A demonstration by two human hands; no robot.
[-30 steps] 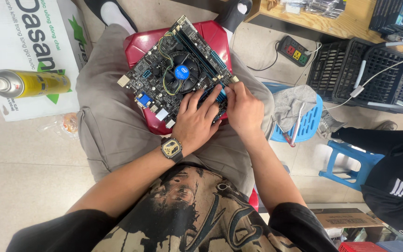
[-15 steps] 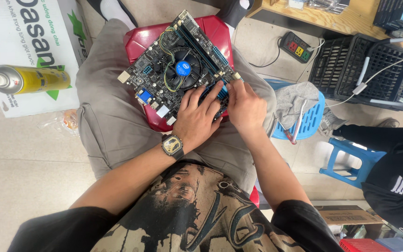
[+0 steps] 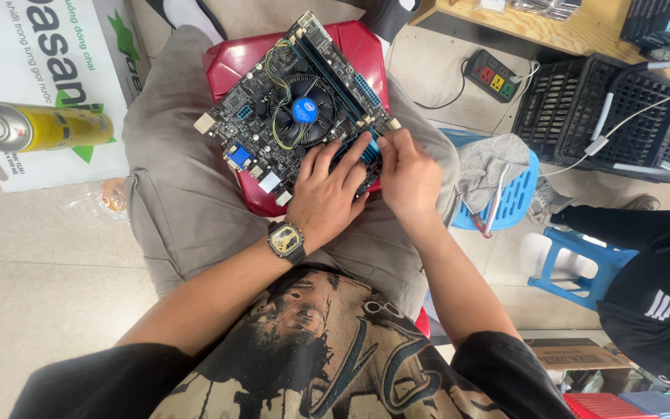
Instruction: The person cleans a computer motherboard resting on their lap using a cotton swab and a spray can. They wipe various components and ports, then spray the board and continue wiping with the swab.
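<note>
Head view shows our motherboard lying tilted on a red stool between our knees, its round cooler with a blue centre near the middle of the board. Our left hand rests flat on the board's near corner, fingers spread and stretched toward a blue slot; it grips nothing that we can see. Our right hand sits just beside it, touching it, fingers curled down onto the board's near right edge; whether they pinch anything we cannot tell, since the fingertips are hidden. A watch is on our left wrist. Our grey trousers frame the stool on both sides. To our left, a yellow spray can lies on a white box, on the floor. To our right stands a blue stool with a grey rag on it, and beyond it a power strip and a black crate. Another person's dark sleeve shows at the right edge.
</note>
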